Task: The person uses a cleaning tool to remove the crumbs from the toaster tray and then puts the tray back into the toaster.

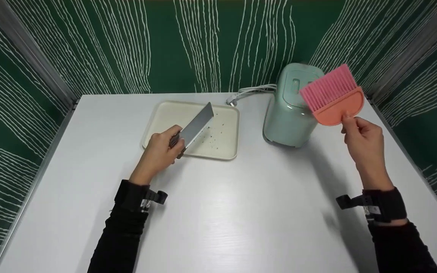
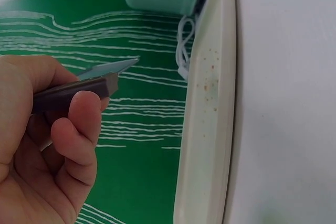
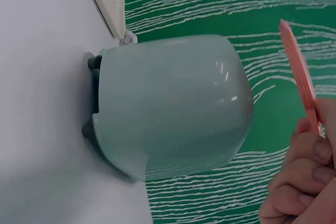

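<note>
My left hand [image 1: 161, 149] grips the dark handle of a flat metal scraper [image 1: 197, 125], its blade raised over a cream tray [image 1: 161, 113]. Small dark crumbs [image 1: 211, 139] lie scattered on the tray's right half. In the left wrist view, the fingers curl round the scraper's handle [image 2: 73, 92], beside the tray [image 2: 202, 177]. My right hand [image 1: 366, 142] pinches the orange half-round handle of a small brush [image 1: 340, 102], its pink bristles up and to the left. The brush is held in the air, overlapping a mint-green toaster [image 1: 290, 121] in the head view.
A bundled white power cord with its plug [image 1: 233, 99] lies between the tray and the toaster, at the table's back edge. Green walls with white lines [image 1: 199, 45] close off the back and sides of the white table [image 1: 218, 212].
</note>
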A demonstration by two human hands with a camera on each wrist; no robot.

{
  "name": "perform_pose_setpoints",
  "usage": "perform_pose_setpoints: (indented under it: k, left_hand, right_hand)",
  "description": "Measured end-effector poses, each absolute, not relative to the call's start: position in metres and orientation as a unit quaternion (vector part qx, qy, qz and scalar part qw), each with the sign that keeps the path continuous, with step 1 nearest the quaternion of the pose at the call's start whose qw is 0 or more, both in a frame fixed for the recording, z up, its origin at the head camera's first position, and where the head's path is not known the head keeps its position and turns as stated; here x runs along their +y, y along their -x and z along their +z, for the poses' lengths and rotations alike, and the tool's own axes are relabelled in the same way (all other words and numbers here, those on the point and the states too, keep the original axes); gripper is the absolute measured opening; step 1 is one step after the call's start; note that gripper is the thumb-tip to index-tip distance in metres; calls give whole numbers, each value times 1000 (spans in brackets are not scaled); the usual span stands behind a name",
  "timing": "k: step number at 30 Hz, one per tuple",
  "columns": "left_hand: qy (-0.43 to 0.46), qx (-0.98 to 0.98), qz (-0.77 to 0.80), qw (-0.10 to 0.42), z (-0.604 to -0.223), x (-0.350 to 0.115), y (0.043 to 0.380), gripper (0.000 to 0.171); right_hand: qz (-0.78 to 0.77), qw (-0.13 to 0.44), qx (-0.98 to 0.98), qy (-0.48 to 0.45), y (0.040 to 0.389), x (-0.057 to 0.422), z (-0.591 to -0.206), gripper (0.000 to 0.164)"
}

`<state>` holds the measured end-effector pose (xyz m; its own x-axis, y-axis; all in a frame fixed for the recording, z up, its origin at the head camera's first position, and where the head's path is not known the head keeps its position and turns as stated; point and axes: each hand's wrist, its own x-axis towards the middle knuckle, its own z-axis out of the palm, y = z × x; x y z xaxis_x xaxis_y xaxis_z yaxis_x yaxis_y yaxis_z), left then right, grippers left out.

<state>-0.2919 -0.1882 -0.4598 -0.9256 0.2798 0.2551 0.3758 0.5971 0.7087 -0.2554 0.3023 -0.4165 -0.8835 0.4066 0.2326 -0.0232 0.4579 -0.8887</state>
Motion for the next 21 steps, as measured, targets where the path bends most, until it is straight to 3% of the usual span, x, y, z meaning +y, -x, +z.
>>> perform_pose_setpoints:
  k: [5,9,21]
  left_hand:
    - [181,-892,-410,57,-460,-188,291,16]
    - [183,-890,-414,56,-461,-188,291,15]
    - [192,-885,-421,52,-462,-185,290,16]
  right_hand:
    - [636,208,-731,131,256,317,-427,43]
    - [693,171,-687,137,258,330,-436,44]
    - [540,51,-815,204,264,368,-476,37]
